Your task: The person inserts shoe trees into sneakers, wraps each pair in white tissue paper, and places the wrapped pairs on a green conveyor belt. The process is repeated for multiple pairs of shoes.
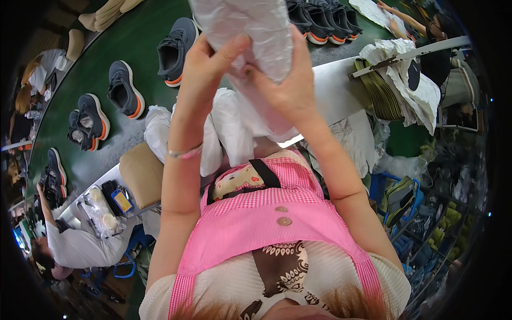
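High in the middle of the view, a crinkled white paper bundle (pixel 256 34) is held up between both my hands. My left hand (pixel 216 56) grips its left side, thumb lying across the front. From the right, my right hand (pixel 290 88) clasps the lower edge, its thumb pressed on the paper; its other fingers are mostly hidden behind. A pale, pinkish-white sheet (pixel 261 109) lies blurred below the hands. Several similar white paper bundles (pixel 230 125) rest between my forearms and left of my left forearm. Nearest my left hand, a dark grey shoe (pixel 176 50) with an orange-and-white sole stands on the green surface.
More grey shoes (pixel 125 89) stand along the green surface (pixel 69 114), with a row of shoes (pixel 328 21) at upper right. A tan padded block (pixel 141 175) sits left. Olive strips (pixel 381 98) lie stacked right, beside crumpled paper (pixel 418 98). Other people work at both sides.
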Action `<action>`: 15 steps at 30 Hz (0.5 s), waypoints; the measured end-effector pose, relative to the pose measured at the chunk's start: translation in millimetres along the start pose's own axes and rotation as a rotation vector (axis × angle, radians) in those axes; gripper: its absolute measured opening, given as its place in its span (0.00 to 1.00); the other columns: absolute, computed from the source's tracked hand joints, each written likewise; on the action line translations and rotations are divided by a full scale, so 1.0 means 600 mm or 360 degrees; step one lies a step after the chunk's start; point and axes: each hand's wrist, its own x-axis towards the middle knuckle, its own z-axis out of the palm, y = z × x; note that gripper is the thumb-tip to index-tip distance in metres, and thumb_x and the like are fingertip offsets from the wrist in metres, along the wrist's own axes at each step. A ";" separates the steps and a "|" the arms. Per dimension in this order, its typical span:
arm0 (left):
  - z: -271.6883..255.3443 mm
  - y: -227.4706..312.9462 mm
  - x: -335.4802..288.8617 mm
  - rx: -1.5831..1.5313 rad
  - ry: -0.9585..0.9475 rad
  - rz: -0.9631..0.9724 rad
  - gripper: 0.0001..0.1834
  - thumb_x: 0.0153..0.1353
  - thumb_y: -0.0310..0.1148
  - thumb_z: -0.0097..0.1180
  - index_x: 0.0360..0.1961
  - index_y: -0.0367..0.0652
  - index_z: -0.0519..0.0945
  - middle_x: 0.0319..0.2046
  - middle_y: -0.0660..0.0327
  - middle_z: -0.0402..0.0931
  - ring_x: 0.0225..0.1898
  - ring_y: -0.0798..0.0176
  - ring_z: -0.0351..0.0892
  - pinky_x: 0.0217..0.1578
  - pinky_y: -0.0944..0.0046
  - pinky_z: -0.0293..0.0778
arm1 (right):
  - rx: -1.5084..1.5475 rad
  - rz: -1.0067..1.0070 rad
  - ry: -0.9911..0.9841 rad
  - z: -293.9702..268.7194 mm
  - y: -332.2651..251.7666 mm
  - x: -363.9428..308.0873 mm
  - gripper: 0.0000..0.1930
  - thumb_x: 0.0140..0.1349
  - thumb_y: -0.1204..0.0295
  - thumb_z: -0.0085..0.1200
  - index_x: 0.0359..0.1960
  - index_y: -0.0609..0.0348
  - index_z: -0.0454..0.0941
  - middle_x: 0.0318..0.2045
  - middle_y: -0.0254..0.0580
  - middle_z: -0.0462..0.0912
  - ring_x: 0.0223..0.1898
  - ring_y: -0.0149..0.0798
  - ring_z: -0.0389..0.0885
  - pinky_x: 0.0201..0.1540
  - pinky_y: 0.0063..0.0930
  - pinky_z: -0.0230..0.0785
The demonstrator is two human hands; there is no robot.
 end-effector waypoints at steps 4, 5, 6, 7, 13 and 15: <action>0.012 0.013 -0.005 -0.0602 -0.0060 -0.0030 0.27 0.57 0.39 0.67 0.53 0.36 0.74 0.46 0.61 0.79 0.46 0.65 0.78 0.49 0.66 0.72 | 0.0943 0.0391 -0.0278 0.007 -0.033 0.003 0.35 0.56 0.59 0.64 0.60 0.62 0.61 0.51 0.43 0.73 0.52 0.34 0.72 0.54 0.27 0.66; 0.011 0.007 -0.007 -0.0641 -0.0058 -0.0022 0.26 0.59 0.39 0.65 0.54 0.36 0.74 0.47 0.60 0.79 0.47 0.65 0.78 0.50 0.65 0.73 | 0.1084 0.0509 -0.0323 -0.002 -0.033 0.009 0.33 0.58 0.57 0.62 0.59 0.61 0.62 0.49 0.40 0.74 0.50 0.31 0.73 0.52 0.25 0.67; 0.009 -0.003 -0.009 -0.0679 -0.0057 -0.0013 0.25 0.61 0.39 0.63 0.55 0.36 0.73 0.48 0.59 0.78 0.49 0.65 0.78 0.51 0.64 0.73 | 0.1224 0.0628 -0.0368 -0.008 -0.030 0.014 0.32 0.60 0.55 0.61 0.57 0.61 0.64 0.48 0.38 0.75 0.49 0.28 0.73 0.51 0.23 0.68; 0.009 -0.009 -0.010 -0.0718 -0.0061 -0.0010 0.25 0.62 0.38 0.61 0.56 0.36 0.72 0.49 0.58 0.78 0.50 0.65 0.78 0.53 0.63 0.73 | 0.1164 0.0573 -0.0425 -0.009 -0.018 0.017 0.28 0.63 0.50 0.57 0.52 0.61 0.69 0.43 0.34 0.78 0.44 0.26 0.76 0.46 0.20 0.69; 0.003 -0.005 -0.023 -0.0880 -0.0020 -0.0512 0.26 0.61 0.43 0.62 0.56 0.39 0.73 0.50 0.62 0.77 0.50 0.67 0.77 0.52 0.65 0.72 | 0.1454 0.0856 -0.0530 0.002 -0.012 0.024 0.28 0.66 0.47 0.50 0.48 0.64 0.75 0.41 0.32 0.79 0.41 0.24 0.76 0.44 0.19 0.69; 0.000 -0.010 -0.023 -0.0865 0.0044 -0.0406 0.27 0.62 0.45 0.59 0.57 0.39 0.73 0.51 0.61 0.76 0.51 0.66 0.76 0.52 0.65 0.72 | 0.1286 0.0964 -0.0628 0.003 -0.009 0.032 0.30 0.66 0.43 0.48 0.46 0.64 0.77 0.39 0.31 0.80 0.40 0.22 0.75 0.44 0.20 0.68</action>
